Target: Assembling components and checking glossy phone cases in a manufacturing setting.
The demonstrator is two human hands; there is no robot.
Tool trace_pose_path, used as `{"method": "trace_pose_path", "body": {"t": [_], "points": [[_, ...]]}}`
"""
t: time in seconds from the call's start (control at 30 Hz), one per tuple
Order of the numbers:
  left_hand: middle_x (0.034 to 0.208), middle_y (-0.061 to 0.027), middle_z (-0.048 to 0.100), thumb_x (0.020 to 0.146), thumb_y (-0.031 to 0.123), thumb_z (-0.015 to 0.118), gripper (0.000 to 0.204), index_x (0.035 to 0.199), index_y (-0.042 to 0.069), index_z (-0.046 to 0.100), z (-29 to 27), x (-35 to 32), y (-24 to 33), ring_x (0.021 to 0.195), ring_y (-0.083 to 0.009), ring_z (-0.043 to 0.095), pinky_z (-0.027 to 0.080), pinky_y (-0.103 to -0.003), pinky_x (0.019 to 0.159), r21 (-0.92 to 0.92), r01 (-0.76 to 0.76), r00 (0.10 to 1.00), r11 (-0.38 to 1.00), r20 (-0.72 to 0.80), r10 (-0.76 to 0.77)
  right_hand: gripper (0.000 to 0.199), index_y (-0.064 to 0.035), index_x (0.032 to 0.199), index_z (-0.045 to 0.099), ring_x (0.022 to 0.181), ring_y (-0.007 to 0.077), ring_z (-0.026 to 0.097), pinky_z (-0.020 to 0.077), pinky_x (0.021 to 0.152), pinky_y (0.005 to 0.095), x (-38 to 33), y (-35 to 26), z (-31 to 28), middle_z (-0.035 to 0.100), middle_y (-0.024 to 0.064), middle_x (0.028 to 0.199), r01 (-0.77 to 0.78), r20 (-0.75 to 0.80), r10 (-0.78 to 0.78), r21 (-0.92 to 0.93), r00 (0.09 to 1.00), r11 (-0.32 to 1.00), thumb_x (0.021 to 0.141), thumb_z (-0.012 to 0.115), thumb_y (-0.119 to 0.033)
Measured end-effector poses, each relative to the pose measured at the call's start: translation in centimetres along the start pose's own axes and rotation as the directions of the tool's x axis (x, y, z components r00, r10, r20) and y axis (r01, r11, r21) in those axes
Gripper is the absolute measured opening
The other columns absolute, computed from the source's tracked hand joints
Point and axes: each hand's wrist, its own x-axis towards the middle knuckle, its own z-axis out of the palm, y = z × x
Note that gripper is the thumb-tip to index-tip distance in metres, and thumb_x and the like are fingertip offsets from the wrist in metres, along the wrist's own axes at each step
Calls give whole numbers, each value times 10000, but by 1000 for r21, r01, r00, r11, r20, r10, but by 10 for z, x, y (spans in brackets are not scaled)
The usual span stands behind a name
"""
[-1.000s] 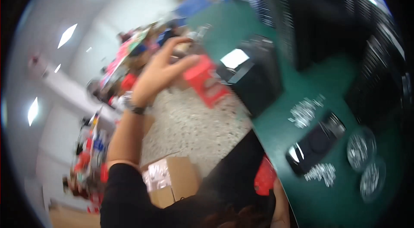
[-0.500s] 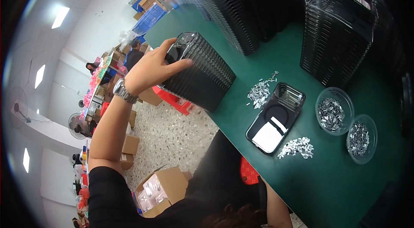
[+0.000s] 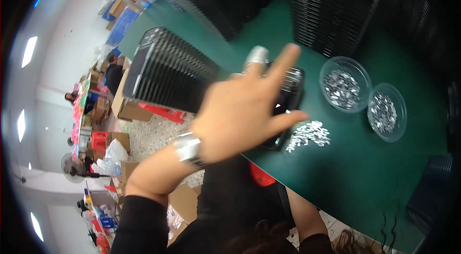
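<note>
Two clear bowls (image 3: 345, 83) of small metal parts sit at three o'clock on the green table (image 3: 365, 172). Tall stacks of black trays (image 3: 336, 9) stand at twelve, cardboard boxes (image 3: 127, 107) at nine.

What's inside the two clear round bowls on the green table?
Both clear bowls hold heaps of small silvery metal parts. A loose pile of the same parts lies on the green table. What lies beneath the heaps is covered.

Bright ceiling panels (image 3: 29, 51) at left; strong fisheye bending, dark rim, foreground perhaps slightly motion-blurred.
</note>
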Motion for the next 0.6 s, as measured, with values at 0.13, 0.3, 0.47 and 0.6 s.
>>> {"method": "trace_pose_path", "body": {"t": [0.13,0.3,0.47,0.6], "points": [[1369,-468,462,839,404,738,922,1590,73,317,40,13,12,858,-457,722,610,-477,743,-246,-89,993,965,54,106,430,-40,1439,563,1249,402,612,482,1054,450,103,-93,59,620,227,1388,283,58,-290,101,955,954,1022,554,-147],[1367,-507,434,823,374,709,978,1599,-12,258,43,6,-9,764,-476,712,606,-479,759,-248,-81,991,965,-120,52,437,-41,1443,559,1256,401,609,480,1058,451,150,-234,123,614,226,1401,519,132,-546,195,827,833,1020,558,-149],[1528,-363,410,868,336,664,1020,1641,-7,93,2,-56,-68,1181,-329,639,479,-386,1048,-959,-42,998,279,-54,-39,489,-46,1456,546,1287,394,587,457,1086,459,119,-289,51,599,216,1427,533,205,-552,146,808,834,987,603,-173],[1564,-167,464,957,222,543,766,1636,30,246,21,-131,-106,1433,-201,423,324,-329,1190,-924,198,979,-328,201,25,518,-40,1434,556,1295,393,583,456,1086,462,105,-317,22,606,218,1413,400,313,-482,292,819,869,947,647,-191]]}}
